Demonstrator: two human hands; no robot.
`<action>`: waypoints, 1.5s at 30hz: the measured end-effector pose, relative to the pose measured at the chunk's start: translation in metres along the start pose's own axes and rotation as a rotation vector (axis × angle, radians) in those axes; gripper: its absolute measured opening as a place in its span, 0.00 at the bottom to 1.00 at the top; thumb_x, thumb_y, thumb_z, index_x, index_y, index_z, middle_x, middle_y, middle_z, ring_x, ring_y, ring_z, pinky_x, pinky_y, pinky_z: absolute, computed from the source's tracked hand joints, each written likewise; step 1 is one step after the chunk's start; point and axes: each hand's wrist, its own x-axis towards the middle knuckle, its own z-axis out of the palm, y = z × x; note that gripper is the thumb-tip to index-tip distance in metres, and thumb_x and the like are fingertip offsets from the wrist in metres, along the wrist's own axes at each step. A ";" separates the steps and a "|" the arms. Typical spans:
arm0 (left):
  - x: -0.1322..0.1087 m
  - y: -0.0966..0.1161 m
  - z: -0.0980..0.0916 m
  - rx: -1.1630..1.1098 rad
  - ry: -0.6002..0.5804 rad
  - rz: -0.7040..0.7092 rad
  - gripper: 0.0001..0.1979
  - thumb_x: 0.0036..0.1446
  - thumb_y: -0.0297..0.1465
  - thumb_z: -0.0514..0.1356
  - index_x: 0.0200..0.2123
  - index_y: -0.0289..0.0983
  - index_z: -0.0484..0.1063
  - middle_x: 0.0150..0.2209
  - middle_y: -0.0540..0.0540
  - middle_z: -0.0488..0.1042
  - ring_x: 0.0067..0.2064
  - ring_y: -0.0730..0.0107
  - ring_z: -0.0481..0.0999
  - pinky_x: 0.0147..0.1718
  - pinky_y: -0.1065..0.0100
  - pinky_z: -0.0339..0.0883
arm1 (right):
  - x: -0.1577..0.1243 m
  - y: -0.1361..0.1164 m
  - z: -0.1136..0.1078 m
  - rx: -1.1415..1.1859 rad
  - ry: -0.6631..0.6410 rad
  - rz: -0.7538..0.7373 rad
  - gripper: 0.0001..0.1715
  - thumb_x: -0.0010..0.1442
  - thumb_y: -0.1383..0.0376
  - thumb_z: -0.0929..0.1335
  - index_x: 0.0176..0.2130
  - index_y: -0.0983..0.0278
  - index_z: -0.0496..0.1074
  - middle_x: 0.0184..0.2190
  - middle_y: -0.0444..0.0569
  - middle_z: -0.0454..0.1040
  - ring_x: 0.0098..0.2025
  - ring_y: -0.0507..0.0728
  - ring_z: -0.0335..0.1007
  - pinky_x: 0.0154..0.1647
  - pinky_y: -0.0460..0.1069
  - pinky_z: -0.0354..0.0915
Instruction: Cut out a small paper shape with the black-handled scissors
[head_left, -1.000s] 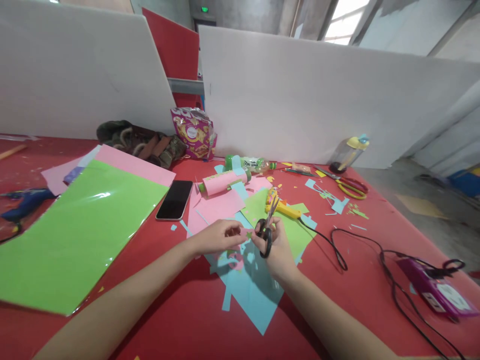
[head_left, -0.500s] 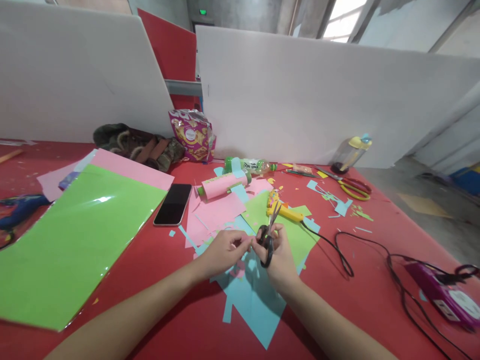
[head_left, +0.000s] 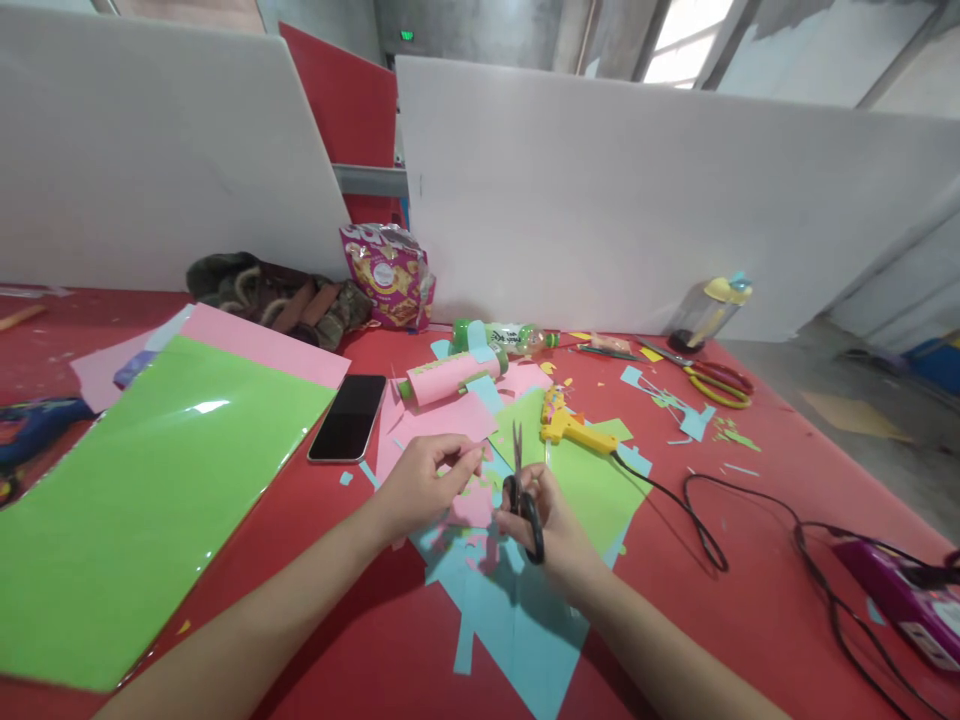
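Grips black scissors in right hand, pointed lengthwise forward; pinches pink scrap in left hand, just left of scissors.

Metal-bladed scissors with smooth plastic handles, matt paper, plastic glue gun, glossy phone, shiny bag

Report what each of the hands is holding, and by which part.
The right hand holds the scissors by their black handles. The left hand seems to pinch a small pink scrap; its gripped part is hidden.
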 end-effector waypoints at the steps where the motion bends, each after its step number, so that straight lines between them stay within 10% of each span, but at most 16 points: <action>1: 0.000 0.002 -0.004 0.010 0.023 0.011 0.13 0.54 0.34 0.49 0.21 0.34 0.62 0.17 0.54 0.59 0.21 0.79 0.59 0.21 0.76 0.55 | -0.001 0.001 0.001 0.013 -0.034 0.008 0.24 0.43 0.59 0.72 0.29 0.59 0.51 0.21 0.36 0.58 0.22 0.48 0.57 0.23 0.44 0.54; 11: -0.001 0.009 -0.009 0.017 0.007 0.010 0.14 0.54 0.32 0.48 0.18 0.34 0.58 0.18 0.54 0.56 0.21 0.79 0.56 0.22 0.76 0.52 | -0.010 -0.004 0.002 0.064 -0.362 0.025 0.25 0.44 0.48 0.68 0.32 0.59 0.54 0.29 0.42 0.58 0.28 0.50 0.59 0.31 0.49 0.57; 45: -0.005 0.007 -0.002 0.166 -0.025 0.059 0.13 0.53 0.28 0.48 0.17 0.34 0.59 0.17 0.53 0.61 0.22 0.79 0.61 0.24 0.77 0.56 | -0.006 0.011 -0.004 0.157 -0.385 0.093 0.26 0.46 0.49 0.68 0.32 0.61 0.53 0.27 0.41 0.59 0.24 0.47 0.53 0.28 0.46 0.52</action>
